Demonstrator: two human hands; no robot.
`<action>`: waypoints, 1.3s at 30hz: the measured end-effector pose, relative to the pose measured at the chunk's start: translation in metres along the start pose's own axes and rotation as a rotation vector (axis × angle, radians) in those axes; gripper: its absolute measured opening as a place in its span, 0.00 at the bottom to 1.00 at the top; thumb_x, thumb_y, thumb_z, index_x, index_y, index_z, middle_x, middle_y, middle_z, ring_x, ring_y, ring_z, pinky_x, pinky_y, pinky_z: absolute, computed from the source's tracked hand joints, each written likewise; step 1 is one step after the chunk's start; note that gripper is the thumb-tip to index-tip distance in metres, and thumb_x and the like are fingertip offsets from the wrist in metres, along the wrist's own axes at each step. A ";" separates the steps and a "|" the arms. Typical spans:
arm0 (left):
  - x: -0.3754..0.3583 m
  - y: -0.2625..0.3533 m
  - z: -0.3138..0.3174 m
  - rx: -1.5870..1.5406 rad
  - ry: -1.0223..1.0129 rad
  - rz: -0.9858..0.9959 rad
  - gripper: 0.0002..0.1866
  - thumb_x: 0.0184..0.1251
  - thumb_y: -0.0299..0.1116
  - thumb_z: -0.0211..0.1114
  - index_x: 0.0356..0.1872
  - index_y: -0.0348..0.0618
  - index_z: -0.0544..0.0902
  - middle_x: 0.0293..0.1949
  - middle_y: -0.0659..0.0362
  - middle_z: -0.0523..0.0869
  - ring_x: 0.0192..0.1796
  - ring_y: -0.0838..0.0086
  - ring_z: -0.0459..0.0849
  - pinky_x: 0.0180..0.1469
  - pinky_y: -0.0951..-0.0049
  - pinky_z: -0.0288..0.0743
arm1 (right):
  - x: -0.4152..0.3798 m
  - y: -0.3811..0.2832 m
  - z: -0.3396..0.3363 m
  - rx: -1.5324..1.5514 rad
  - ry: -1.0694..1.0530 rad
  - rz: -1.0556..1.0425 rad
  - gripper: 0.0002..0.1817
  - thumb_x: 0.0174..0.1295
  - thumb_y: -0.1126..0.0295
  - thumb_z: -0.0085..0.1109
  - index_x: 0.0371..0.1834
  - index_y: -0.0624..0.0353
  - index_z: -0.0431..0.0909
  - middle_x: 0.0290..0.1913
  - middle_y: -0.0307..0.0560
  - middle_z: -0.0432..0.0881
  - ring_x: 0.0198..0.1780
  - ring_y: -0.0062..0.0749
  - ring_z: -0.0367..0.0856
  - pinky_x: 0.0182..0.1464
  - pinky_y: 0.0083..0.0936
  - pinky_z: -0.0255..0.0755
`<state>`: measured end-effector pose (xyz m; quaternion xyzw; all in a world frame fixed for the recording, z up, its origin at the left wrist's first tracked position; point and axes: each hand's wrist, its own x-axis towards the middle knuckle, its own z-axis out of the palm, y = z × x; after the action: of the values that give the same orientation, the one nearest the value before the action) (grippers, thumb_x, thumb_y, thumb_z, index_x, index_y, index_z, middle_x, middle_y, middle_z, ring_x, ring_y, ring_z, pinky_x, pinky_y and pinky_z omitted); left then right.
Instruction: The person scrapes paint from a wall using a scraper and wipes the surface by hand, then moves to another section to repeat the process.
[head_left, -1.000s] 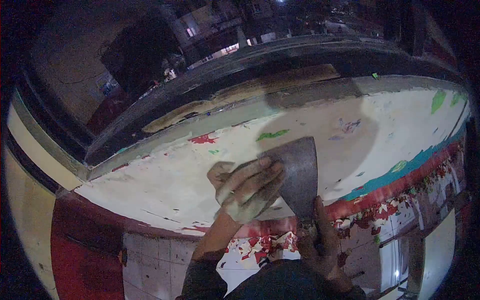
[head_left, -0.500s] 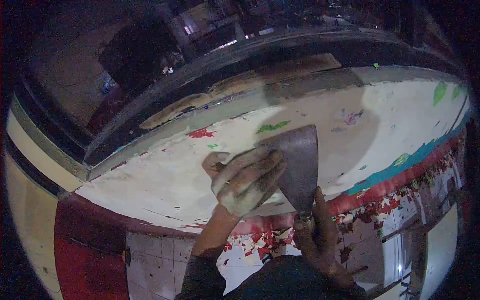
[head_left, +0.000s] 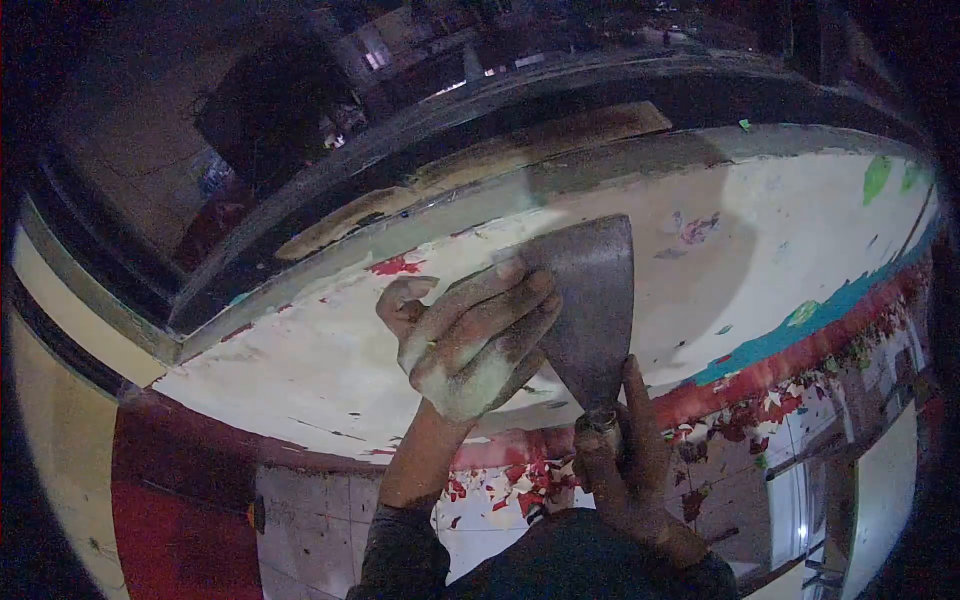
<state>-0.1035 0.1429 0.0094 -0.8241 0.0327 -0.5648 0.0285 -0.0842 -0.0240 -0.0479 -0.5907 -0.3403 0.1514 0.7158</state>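
Note:
My right hand [head_left: 630, 465] is closed round the handle of a wide metal scraper [head_left: 592, 300], its blade pointing up and away from me. A finger of that hand lies along the blade's lower right edge. My left hand [head_left: 475, 340] is at the blade's left side, fingers bent and pressed together against its edge, the thumb side curled apart. Pale, dusty residue coats the back of this hand. What lies under its fingertips is hidden. Behind the scraper is a whitish curved surface [head_left: 320, 370] with patches of old paint, partly covered by a round shadow.
A long wooden strip [head_left: 480, 170] lies along the dark ledge beyond the surface. Red and teal paint [head_left: 780, 340] borders the near side. Red and white paint flakes [head_left: 520, 485] litter the tiled floor [head_left: 310, 510] below. A dark red panel [head_left: 180, 500] stands at lower left.
Both hands and the scraper have shifted slightly up and left. The green paint patch behind the blade is now covered. The left fingers stay at the blade's edge.

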 end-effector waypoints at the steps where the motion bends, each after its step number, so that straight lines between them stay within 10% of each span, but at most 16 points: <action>1: 0.003 0.004 -0.005 -0.006 -0.042 0.000 0.12 0.34 0.31 0.69 0.25 0.59 0.83 0.33 0.71 0.84 0.41 0.83 0.81 0.46 0.71 0.57 | -0.004 0.002 -0.002 -0.004 -0.009 -0.002 0.33 0.58 0.74 0.47 0.65 0.68 0.43 0.26 0.45 0.74 0.24 0.24 0.72 0.24 0.22 0.67; 17: 0.012 0.005 -0.006 0.039 -0.087 0.147 0.11 0.35 0.32 0.69 0.25 0.61 0.82 0.35 0.72 0.84 0.41 0.84 0.81 0.45 0.69 0.57 | -0.013 0.007 0.002 0.144 0.039 0.106 0.35 0.57 0.74 0.49 0.65 0.66 0.43 0.28 0.44 0.74 0.24 0.21 0.70 0.24 0.19 0.67; 20: 0.002 -0.012 -0.004 -0.014 -0.231 0.157 0.13 0.42 0.27 0.66 0.35 0.47 0.80 0.41 0.61 0.81 0.45 0.75 0.79 0.52 0.72 0.67 | -0.009 0.012 0.004 0.037 0.076 0.045 0.35 0.57 0.74 0.50 0.65 0.67 0.43 0.28 0.45 0.75 0.25 0.21 0.71 0.25 0.20 0.67; 39: 0.009 -0.008 -0.002 0.101 -0.146 0.206 0.13 0.38 0.27 0.67 0.30 0.56 0.83 0.36 0.66 0.84 0.43 0.78 0.80 0.50 0.75 0.64 | -0.006 0.021 0.007 0.127 0.060 -0.039 0.35 0.58 0.74 0.49 0.65 0.68 0.40 0.29 0.45 0.73 0.26 0.24 0.70 0.28 0.20 0.67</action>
<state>-0.1023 0.1503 0.0190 -0.8527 0.0867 -0.4985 0.1301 -0.0891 -0.0171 -0.0691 -0.5414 -0.3199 0.1408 0.7647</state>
